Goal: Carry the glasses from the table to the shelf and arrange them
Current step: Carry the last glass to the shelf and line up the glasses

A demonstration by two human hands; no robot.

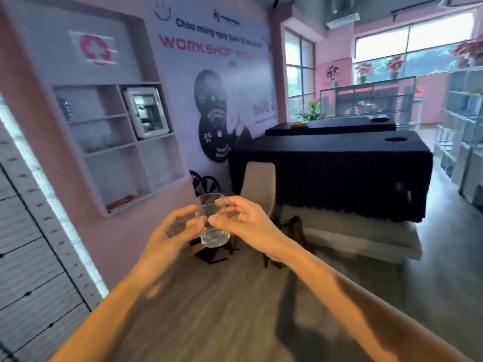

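Left hand [173, 231] and right hand [241, 220] clasp the glass [212, 223] mid-frame; loose fingertip hold, it could slip and shatter

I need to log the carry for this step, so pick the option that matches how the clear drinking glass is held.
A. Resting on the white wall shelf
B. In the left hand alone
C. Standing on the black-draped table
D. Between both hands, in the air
D: the clear drinking glass is gripped between the left hand and the right hand, in the air above the wooden floor.
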